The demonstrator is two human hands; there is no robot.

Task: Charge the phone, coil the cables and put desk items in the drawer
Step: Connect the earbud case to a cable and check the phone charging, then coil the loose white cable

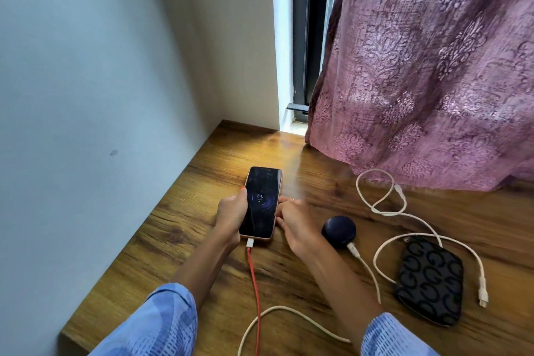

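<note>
Spanning the view, table [179,243] runs under curtain [427,72], which hides its far edge. Phone [263,202] lies near the left wall, red cable [254,283] plugged in, screen lit: likely charging. Left hand [231,212] grips it, steadying; right hand [291,220] touches its edge, fingers hidden. White cables [384,199] uncoiled; no drawer visible.

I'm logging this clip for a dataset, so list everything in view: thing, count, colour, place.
phone: 1, black lit screen showing 84, on desk centre-left, held
red cable: 1, red with white plug, plugged into phone's near end
white cables: seemingly 2, white, loose on desk right and near edge
round case: 1, dark blue, right of phone, a white cable at it
pouch: 1, black patterned, desk right
desk: 1, brown wood
curtain: 1, purple, upper right
wall: white, left
hands: left hand grips phone's left edge; right hand at its right edge
</note>
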